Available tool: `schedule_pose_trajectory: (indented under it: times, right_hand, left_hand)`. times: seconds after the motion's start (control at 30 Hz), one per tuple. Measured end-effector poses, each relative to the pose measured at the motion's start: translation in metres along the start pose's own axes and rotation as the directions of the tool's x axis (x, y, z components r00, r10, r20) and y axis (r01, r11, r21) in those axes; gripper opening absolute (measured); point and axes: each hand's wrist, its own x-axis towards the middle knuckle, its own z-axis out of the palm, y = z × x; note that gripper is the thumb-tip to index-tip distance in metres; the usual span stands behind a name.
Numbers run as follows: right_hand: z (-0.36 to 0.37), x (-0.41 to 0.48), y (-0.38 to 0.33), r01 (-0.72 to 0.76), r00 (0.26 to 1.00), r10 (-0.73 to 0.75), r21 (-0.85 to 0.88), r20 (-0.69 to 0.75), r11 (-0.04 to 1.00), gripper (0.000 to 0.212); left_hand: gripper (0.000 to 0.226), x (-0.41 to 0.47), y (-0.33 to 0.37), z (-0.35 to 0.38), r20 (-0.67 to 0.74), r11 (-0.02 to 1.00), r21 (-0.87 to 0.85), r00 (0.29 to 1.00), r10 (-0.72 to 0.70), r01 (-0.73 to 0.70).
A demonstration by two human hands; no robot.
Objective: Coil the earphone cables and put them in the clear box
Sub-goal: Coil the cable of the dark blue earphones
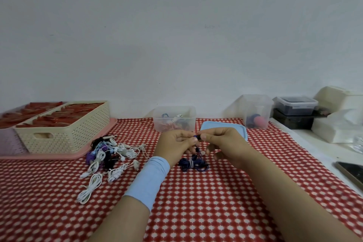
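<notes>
head view: the left hand and the right hand meet above the red-and-white patterned tablecloth, fingertips together. both hands pinch one end of the dark blue earphone cable between thumb and fingers. from the pinch point the cable hangs down to a loose bundle that lies on the cloth, just below and between the hands. a pale band crosses the bundle; what it is cannot be told. a light blue fabric wristband covers the left wrist.

the clear plastic box stands open behind the hands, near the wall, with several small coiled items inside. its light blue rectangular lid lies flat on the cloth just to the right of the box, partly hidden by the right hand.

a pile of white, purple and black earphones lies on the cloth to the left of the left hand, apart from it. behind the pile, a cream perforated plastic basket sits on a pink plastic tray. a second clear plastic container stands at the far right edge of the cloth.
</notes>
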Motion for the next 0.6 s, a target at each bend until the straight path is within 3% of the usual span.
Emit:
schedule_pose_trajectory:
  times: [0.2, 0.4, 0.6]
  right_hand:
    - [0.0007, -0.0012, -0.0014, 0.069, 0.995, -0.079, -0.169, -0.054, 0.983, 0.012]
    - [0.0009, -0.0007, -0.0011, 0.160, 0.985, -0.172, -0.271, -0.021, 0.949, 0.010]
    - [-0.0004, -0.0009, -0.0050, 0.214, 0.972, -0.233, -0.314, -0.022, 0.925, 0.008]
  left_hand:
    - [0.012, -0.0005, -0.0013, -0.0024, 0.003, 0.998, 0.067, 1.000, 0.016, -0.016]
    - [0.012, -0.0002, -0.0025, -0.0033, -0.012, 0.997, 0.069, 1.000, -0.024, 0.025]
    - [0.009, -0.0016, 0.0034, -0.0016, 0.052, 0.985, -0.097, 0.989, -0.138, 0.142]
